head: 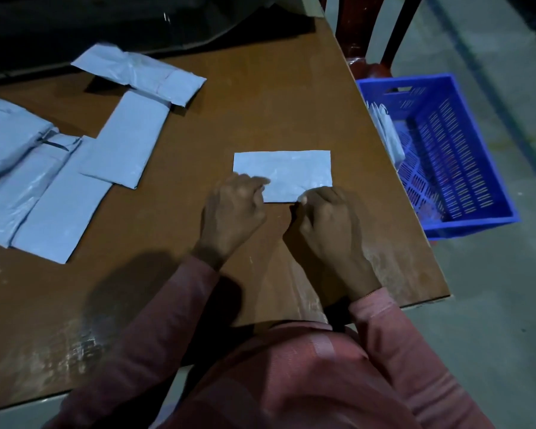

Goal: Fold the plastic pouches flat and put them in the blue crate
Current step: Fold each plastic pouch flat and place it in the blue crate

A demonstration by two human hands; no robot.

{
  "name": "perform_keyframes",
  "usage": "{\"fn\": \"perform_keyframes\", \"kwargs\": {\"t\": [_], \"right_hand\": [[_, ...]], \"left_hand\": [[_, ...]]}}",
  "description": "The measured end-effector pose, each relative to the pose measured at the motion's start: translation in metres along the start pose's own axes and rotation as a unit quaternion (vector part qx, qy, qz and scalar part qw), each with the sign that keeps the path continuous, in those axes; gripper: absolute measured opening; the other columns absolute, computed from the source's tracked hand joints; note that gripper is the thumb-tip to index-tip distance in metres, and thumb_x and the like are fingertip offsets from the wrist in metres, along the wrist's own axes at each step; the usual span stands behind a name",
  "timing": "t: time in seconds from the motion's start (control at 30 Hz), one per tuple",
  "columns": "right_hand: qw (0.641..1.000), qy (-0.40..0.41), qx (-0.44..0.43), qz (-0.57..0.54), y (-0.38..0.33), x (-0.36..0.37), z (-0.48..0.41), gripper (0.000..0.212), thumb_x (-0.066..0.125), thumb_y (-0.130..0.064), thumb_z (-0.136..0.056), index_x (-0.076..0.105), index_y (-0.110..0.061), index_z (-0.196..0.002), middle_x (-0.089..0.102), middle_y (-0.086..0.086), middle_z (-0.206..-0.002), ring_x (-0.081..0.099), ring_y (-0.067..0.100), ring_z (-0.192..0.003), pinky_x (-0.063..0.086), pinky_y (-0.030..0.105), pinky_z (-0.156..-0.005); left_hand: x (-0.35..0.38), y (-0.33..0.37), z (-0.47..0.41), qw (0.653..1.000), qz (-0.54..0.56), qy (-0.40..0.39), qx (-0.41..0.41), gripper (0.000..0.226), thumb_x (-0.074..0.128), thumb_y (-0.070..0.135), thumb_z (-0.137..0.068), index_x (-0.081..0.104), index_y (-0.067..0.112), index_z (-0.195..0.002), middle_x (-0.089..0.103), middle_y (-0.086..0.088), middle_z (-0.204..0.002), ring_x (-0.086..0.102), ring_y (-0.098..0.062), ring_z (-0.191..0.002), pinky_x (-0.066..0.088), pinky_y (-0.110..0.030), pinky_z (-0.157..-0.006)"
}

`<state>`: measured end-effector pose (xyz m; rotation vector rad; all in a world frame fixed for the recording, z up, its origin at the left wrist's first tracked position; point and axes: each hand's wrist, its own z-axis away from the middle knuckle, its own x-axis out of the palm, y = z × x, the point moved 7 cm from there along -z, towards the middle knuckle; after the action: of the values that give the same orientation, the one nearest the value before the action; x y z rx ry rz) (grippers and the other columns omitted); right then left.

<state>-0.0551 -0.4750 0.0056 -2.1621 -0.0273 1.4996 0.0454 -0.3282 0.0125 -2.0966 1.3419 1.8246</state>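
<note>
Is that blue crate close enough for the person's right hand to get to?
Probably yes. The blue crate sits on the floor just past the table edge nearest the right hand, with only bare tabletop between, though that hand pinches the folded pouch.

One view only: head-worn, wide-angle. Faces forward and steeply down from above the person's chest onto the counter [174, 230]. Close in: the fingers [256, 182] on the pouch [287, 170] sit just above frame centre; sleeves [167, 320] fill the lower edge. Beyond the fingers, the counter's far end goes dark. Right of the fingers, past the counter edge, floor [492, 305] and blue crate [480, 219] are in frame.
</note>
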Motion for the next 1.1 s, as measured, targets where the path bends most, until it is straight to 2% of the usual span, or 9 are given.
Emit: {"fn": "perform_keyframes", "kwargs": {"t": [0.23, 0.4, 0.5, 0.6, 0.7, 0.8, 0.9, 1.0, 1.1], "right_hand": [[0.998, 0.060, 0.002, -0.033, 0.006, -0.026, -0.009, 0.024, 0.052, -0.019, -0.098, 0.072, -0.006, -0.099, 0.070, 0.008, -0.102, 0.058, 0.028, -0.095, 0.048, 0.041, -0.076], [0.996, 0.082, 0.014, -0.045, 0.019, -0.039, -0.006, 0.027, 0.052, -0.022, -0.099, 0.073, -0.010, -0.109, 0.069, 0.006, -0.108, 0.058, 0.025, -0.101, 0.051, 0.044, -0.082], [0.995, 0.080, 0.001, -0.064, 0.013, -0.043, -0.009, 0.034, 0.053, -0.029, -0.097, 0.069, -0.013, -0.121, 0.067, 0.006, -0.117, 0.058, 0.025, -0.108, 0.051, 0.044, -0.088], [0.993, 0.103, -0.021, -0.045, 0.010, -0.064, -0.017, 0.048, 0.066, -0.026, -0.088, 0.061, -0.017, -0.135, 0.061, 0.005, -0.129, 0.055, 0.026, -0.117, 0.046, 0.042, -0.096], [0.998, 0.063, -0.003, 0.026, 0.014, -0.085, -0.020, 0.066, 0.076, -0.033, -0.078, 0.056, -0.029, -0.141, 0.058, -0.002, -0.135, 0.050, 0.022, -0.125, 0.038, 0.039, -0.096], [0.995, 0.002, 0.051, 0.084, 0.022, -0.098, -0.019, 0.049, 0.077, -0.042, -0.080, 0.066, -0.032, -0.126, 0.066, -0.003, -0.117, 0.054, 0.024, -0.117, 0.040, 0.041, -0.088], [0.991, 0.040, 0.074, 0.099, 0.024, -0.120, -0.011, 0.015, 0.072, -0.033, -0.084, 0.073, -0.024, -0.096, 0.069, -0.001, -0.093, 0.058, 0.028, -0.098, 0.048, 0.040, -0.073], [0.986, 0.083, 0.109, 0.093, 0.031, -0.127, 0.002, 0.010, 0.074, -0.026, -0.085, 0.076, -0.022, -0.094, 0.068, 0.000, -0.090, 0.056, 0.025, -0.094, 0.040, 0.031, -0.059], [0.979, 0.145, 0.120, 0.072, 0.042, -0.127, 0.012, 0.009, 0.075, -0.024, -0.085, 0.076, -0.020, -0.094, 0.068, 0.001, -0.089, 0.059, 0.028, -0.091, 0.039, 0.029, -0.059]], "left_hand": [[0.035, -0.006, -0.082, 0.955, -0.067, -0.286, -0.026, 0.082, 0.082, 0.042, -0.079, 0.042, 0.022, -0.148, 0.050, -0.007, -0.147, 0.039, -0.032, -0.137, 0.029, -0.051, -0.114], [0.039, -0.007, -0.102, 0.940, -0.113, -0.321, -0.007, 0.077, 0.093, 0.055, -0.057, 0.062, 0.029, -0.121, 0.064, -0.001, -0.120, 0.050, -0.031, -0.122, 0.036, -0.047, -0.101], [0.028, 0.006, -0.103, 0.945, -0.076, -0.319, 0.007, 0.049, 0.098, 0.044, -0.054, 0.060, 0.026, -0.079, 0.064, 0.006, -0.085, 0.057, -0.023, -0.092, 0.036, -0.037, -0.078], [0.014, 0.030, -0.105, 0.949, -0.037, -0.309, 0.047, 0.040, 0.098, 0.032, -0.059, 0.068, 0.019, -0.081, 0.068, 0.002, -0.080, 0.064, -0.021, -0.079, 0.046, -0.037, -0.064], [0.004, 0.055, -0.105, 0.945, -0.028, -0.309, 0.103, 0.030, 0.094, 0.029, -0.066, 0.073, 0.021, -0.085, 0.071, 0.005, -0.085, 0.065, -0.014, -0.081, 0.057, -0.041, -0.075], [-0.005, 0.083, -0.105, 0.939, -0.037, -0.300, 0.163, 0.026, 0.092, 0.032, -0.070, 0.073, 0.023, -0.086, 0.070, 0.005, -0.085, 0.064, -0.013, -0.080, 0.057, -0.043, -0.075], [-0.013, 0.107, -0.111, 0.939, -0.050, -0.263, 0.216, 0.021, 0.086, 0.024, -0.074, 0.073, 0.025, -0.090, 0.071, 0.007, -0.088, 0.065, -0.014, -0.086, 0.056, -0.043, -0.081], [-0.018, 0.125, -0.114, 0.939, -0.116, -0.160, 0.283, 0.012, 0.076, 0.021, -0.084, 0.071, 0.026, -0.094, 0.068, 0.005, -0.094, 0.061, -0.018, -0.097, 0.042, -0.043, -0.099], [-0.013, 0.135, -0.112, 0.935, -0.135, -0.049, 0.325, 0.011, 0.074, 0.021, -0.085, 0.073, 0.022, -0.095, 0.068, -0.001, -0.092, 0.058, -0.026, -0.097, 0.035, -0.046, -0.096]]}}
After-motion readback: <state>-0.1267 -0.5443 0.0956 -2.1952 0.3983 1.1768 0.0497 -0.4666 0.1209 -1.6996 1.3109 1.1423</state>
